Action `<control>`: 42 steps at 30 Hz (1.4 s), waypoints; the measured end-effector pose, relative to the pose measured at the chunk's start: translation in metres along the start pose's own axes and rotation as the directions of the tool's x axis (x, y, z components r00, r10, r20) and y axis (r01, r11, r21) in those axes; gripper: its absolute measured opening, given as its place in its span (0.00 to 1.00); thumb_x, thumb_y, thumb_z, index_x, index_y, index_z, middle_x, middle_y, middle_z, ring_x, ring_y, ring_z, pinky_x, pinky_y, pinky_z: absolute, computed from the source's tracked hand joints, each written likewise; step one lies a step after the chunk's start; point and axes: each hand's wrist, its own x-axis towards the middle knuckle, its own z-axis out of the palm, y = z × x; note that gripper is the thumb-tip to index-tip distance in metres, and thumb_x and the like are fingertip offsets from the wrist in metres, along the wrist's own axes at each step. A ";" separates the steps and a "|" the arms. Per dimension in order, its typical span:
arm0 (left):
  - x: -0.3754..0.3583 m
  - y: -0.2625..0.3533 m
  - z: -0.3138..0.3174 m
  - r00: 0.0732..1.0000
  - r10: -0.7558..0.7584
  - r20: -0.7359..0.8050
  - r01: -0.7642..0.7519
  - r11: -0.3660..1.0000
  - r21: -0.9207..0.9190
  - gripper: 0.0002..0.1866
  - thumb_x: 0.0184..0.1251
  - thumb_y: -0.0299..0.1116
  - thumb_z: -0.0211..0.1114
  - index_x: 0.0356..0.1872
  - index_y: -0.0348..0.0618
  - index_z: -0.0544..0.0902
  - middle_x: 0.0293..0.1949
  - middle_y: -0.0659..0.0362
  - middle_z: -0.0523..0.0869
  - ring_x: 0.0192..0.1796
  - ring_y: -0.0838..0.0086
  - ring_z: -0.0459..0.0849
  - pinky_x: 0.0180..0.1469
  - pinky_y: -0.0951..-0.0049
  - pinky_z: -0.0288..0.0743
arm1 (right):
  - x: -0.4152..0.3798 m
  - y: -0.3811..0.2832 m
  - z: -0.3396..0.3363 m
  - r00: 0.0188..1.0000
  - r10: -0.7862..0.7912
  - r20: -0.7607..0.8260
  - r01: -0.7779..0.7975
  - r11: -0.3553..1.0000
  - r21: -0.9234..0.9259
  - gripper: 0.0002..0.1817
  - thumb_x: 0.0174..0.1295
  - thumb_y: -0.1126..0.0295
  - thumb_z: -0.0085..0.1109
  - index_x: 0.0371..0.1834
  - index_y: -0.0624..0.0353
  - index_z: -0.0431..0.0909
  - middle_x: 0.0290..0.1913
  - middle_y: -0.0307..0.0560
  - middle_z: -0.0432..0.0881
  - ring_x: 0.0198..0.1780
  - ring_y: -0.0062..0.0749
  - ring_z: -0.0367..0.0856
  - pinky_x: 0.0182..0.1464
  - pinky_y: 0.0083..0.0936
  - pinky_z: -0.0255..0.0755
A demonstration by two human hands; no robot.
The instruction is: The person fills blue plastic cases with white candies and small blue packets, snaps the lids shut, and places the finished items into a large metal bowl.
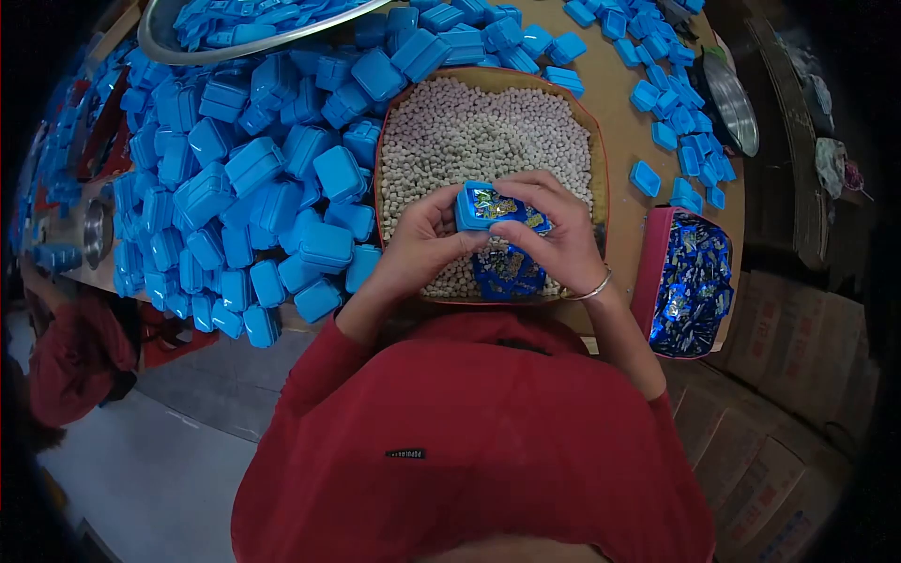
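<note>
My left hand is closed around the left end of a small blue plastic box. My right hand pinches a shiny blue and gold foil packet at the box's opening, with the thumb and fingers along its right side. Whether the packet lies fully inside cannot be made out. Both hands are above a red-rimmed bin filled with small pale pellets. More foil packets lie on the pellets just below my hands.
Many closed blue boxes are heaped on the left. Open blue box halves are scattered at the right. A red container of foil packets stands beside my right forearm. A metal basin holds blue parts. Another person's sleeve shows at far left.
</note>
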 end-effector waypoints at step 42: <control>-0.001 -0.004 0.000 0.966 0.122 -0.227 -0.104 0.990 0.090 0.11 0.63 0.24 0.62 0.46 0.38 0.77 0.44 0.58 0.83 0.46 0.76 0.82 0.47 0.73 0.78 | 0.331 0.019 0.046 0.954 -0.301 0.004 0.272 0.856 -0.439 0.22 0.47 0.63 0.71 0.42 0.60 0.76 0.40 0.53 0.82 0.40 0.43 0.83 0.42 0.33 0.76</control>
